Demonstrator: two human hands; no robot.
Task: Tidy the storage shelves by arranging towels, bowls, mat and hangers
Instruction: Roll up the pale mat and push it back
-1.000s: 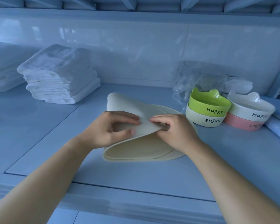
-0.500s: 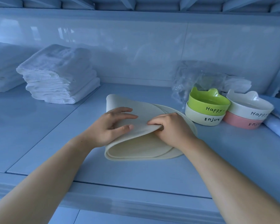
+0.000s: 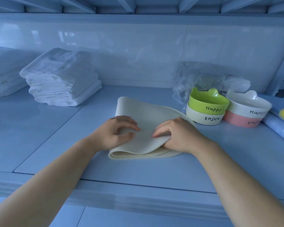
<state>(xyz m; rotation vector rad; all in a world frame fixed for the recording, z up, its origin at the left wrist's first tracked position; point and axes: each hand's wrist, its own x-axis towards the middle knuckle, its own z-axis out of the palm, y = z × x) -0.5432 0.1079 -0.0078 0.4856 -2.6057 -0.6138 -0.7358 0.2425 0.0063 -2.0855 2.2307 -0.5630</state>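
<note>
Shelf (image 3: 138, 171), one level.

The cream mat (image 3: 146, 122) lies mid-surface, nearer the front edge, folded over on itself with the fold at its left side.

- Left hand (image 3: 115, 133): on the top layer, fingers bent, fingertips and thumb tip touching it. I cannot tell whether it pinches any material.
- Right hand (image 3: 179, 135): holds the free edge of the top layer, fingers above and thumb tucked beneath.

A stack of folded white towels (image 3: 61, 79) sits toward the back left, with a second pile (image 3: 0, 74) at the left edge.

There are two bowl stacks toward the right edge, just beside the mat:
- A green bowl (image 3: 208, 102) marked "Happy" is nested in a white bowl (image 3: 203, 119) marked "Enjoy".
- A white eared bowl (image 3: 247, 105) marked "Happ…" sits on a pink bowl (image 3: 243, 121) marked "Enjo…". Both words are cut off.

Crumpled clear plastic (image 3: 192, 77) lies behind the bowls. A pale blue roll (image 3: 279, 128) lies at the right edge.
</note>
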